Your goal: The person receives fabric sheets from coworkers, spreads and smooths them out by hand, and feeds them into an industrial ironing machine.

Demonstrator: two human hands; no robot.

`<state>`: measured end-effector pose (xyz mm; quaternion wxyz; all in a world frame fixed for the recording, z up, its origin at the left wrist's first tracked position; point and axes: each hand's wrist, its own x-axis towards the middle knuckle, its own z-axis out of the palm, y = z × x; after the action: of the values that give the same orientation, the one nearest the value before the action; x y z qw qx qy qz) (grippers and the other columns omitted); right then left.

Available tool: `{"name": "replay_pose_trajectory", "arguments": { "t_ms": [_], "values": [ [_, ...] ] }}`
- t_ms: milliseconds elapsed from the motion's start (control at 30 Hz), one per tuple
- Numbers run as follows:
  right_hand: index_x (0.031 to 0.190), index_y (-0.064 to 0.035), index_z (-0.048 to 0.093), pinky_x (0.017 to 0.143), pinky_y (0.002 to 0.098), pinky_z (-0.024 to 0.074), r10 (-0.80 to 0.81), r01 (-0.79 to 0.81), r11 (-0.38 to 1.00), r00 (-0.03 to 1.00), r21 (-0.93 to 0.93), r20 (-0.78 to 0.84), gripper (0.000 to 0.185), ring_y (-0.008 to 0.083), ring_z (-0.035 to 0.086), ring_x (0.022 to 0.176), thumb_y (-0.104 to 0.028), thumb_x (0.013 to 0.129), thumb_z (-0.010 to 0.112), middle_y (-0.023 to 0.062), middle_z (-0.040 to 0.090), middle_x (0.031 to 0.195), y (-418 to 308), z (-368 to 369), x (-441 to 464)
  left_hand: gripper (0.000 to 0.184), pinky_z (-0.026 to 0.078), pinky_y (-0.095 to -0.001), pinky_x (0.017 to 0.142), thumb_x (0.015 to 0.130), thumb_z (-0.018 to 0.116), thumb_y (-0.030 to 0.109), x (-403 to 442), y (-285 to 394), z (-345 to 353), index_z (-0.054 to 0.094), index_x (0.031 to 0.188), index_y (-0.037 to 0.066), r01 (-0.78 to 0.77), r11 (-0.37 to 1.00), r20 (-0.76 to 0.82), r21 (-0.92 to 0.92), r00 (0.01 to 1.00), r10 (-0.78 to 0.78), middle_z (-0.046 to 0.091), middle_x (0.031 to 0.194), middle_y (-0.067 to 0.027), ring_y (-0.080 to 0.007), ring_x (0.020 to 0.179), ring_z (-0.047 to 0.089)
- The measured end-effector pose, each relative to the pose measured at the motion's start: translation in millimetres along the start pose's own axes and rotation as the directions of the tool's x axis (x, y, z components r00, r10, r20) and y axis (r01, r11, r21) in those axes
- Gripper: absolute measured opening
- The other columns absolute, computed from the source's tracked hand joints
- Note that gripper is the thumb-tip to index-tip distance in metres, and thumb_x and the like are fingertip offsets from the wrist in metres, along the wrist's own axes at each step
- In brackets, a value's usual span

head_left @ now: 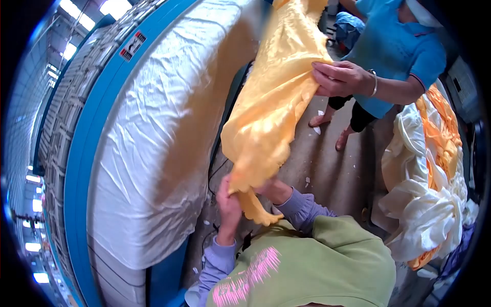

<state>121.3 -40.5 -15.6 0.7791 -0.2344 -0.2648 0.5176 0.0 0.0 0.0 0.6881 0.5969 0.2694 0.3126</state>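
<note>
A yellow cloth with a scalloped edge (271, 107) stretches from my hands up to the top of the head view. My left hand (228, 202) is closed on its near edge. Close by on the other side, my right hand (271, 188) is against the cloth, and its fingers are hidden and blurred. A narrow end of the cloth hangs down between my wrists. Farther up, a co-worker's hand (340, 78) with a bracelet pinches the cloth's right side.
To my left runs a long blue-framed machine (84, 148) with a white fabric-covered surface (148, 128). The co-worker in a blue shirt (396, 48) stands across from me. White and orange fabric (424, 204) is heaped on the right. White scraps lie on the floor (327, 169).
</note>
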Motion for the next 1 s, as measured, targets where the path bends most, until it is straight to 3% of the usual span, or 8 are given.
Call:
{"name": "replay_pose_trajectory", "arguments": {
  "t_ms": [100, 300, 367, 433, 567, 667, 800, 1000],
  "values": [
    [0.126, -0.0067, 0.040, 0.093, 0.0349, 0.0370, 0.200, -0.134, 0.935, 0.964, 0.330, -0.176, 0.055, 0.0203, 0.050, 0.108, -0.049, 0.092, 0.029, 0.0090, 0.050, 0.119, -26, 49, 7, 0.034, 0.040, -0.0292, 0.089, 0.079, 0.035, -0.001, 12, 10, -43, 0.052, 0.108, -0.002, -0.157, 0.934, -0.361, 0.322, 0.891, 0.275, 0.056, 0.102, -0.0082, -0.0168, 0.098, 0.050],
    [0.132, -0.0039, 0.034, 0.092, 0.0333, 0.0391, 0.302, -0.313, 0.897, 0.950, -0.311, -0.086, 0.053, 0.0209, 0.048, 0.110, -0.035, 0.090, 0.046, 0.0115, 0.048, 0.122, -14, 47, -4, 0.040, 0.044, -0.0308, 0.085, 0.072, 0.032, -0.007, -21, 85, -95, 0.055, 0.105, -0.004, -0.109, 0.759, -0.457, 0.641, 0.741, 0.493, 0.060, 0.098, -0.0113, -0.0193, 0.091, 0.057],
    [0.134, -0.0051, 0.031, 0.083, 0.0320, 0.0438, -0.160, 0.247, 0.449, 0.968, -0.858, 0.195, 0.073, 0.0204, 0.053, 0.102, -0.020, 0.074, 0.070, 0.0130, 0.038, 0.131, -16, 63, 5, 0.039, 0.043, -0.0289, 0.081, 0.069, 0.033, -0.005, -34, 85, -77, 0.056, 0.100, -0.002, -0.065, 0.770, -0.378, 0.635, 0.843, 0.383, 0.060, 0.093, -0.0106, -0.0185, 0.088, 0.057],
    [0.135, -0.0052, 0.030, 0.077, 0.0309, 0.0468, -0.150, 0.428, 0.332, 0.904, -0.841, 0.401, 0.078, 0.0227, 0.055, 0.096, -0.022, 0.072, 0.072, 0.0156, 0.035, 0.134, -17, 78, 12, 0.036, 0.043, -0.0274, 0.079, 0.069, 0.036, -0.001, -49, 79, -69, 0.057, 0.098, -0.001, -0.123, 0.793, -0.334, 0.597, 0.861, 0.384, 0.059, 0.090, -0.0115, -0.0180, 0.086, 0.056],
    [0.113, -0.0125, 0.052, 0.064, 0.0378, 0.0476, 0.467, 0.319, 0.182, 0.804, -0.930, 0.367, 0.047, 0.0296, 0.059, 0.079, -0.027, 0.070, 0.067, 0.0074, 0.056, 0.096, -2, 77, 8, 0.028, 0.045, -0.0248, 0.061, 0.067, 0.044, 0.002, -82, 102, -73, 0.062, 0.088, 0.002, -0.121, 0.746, -0.161, 0.655, 0.942, 0.294, 0.060, 0.072, -0.0107, -0.0182, 0.063, 0.059],
    [0.109, -0.0127, 0.056, 0.064, 0.0350, 0.0459, 0.548, 0.278, 0.035, 0.798, -0.960, 0.251, 0.045, 0.0263, 0.059, 0.077, -0.022, 0.066, 0.067, 0.0056, 0.060, 0.092, 8, 90, -6, 0.024, 0.044, -0.0237, 0.057, 0.068, 0.049, 0.005, -99, 86, -94, 0.063, 0.087, 0.004, -0.149, 0.771, -0.172, 0.620, 0.932, 0.319, 0.060, 0.069, -0.0090, -0.0168, 0.061, 0.060],
    [0.115, -0.0114, 0.056, 0.082, 0.0376, 0.0375, 0.017, 0.478, -0.060, 0.878, -0.876, 0.478, 0.050, 0.0284, 0.048, 0.099, -0.018, 0.066, 0.066, 0.0108, 0.055, 0.112, 37, 117, -16, 0.016, 0.043, -0.0257, 0.052, 0.077, 0.055, 0.016, -118, 88, -110, 0.063, 0.084, 0.004, -0.105, 0.801, -0.278, 0.589, 0.905, 0.323, 0.059, 0.065, -0.0092, -0.0193, 0.056, 0.059],
    [0.104, -0.0041, 0.061, 0.087, 0.0351, 0.0402, -0.557, 0.164, -0.322, 0.764, -0.932, 0.326, 0.027, 0.0262, 0.056, 0.097, -0.004, 0.082, 0.046, 0.0110, 0.060, 0.105, 15, 49, 25, 0.026, 0.041, -0.0282, 0.049, 0.066, 0.074, 0.015, -131, 97, -132, 0.062, 0.086, 0.006, -0.190, 0.854, -0.037, 0.484, 0.971, 0.237, 0.056, 0.064, -0.0075, -0.0199, 0.056, 0.057]
  ]
}}
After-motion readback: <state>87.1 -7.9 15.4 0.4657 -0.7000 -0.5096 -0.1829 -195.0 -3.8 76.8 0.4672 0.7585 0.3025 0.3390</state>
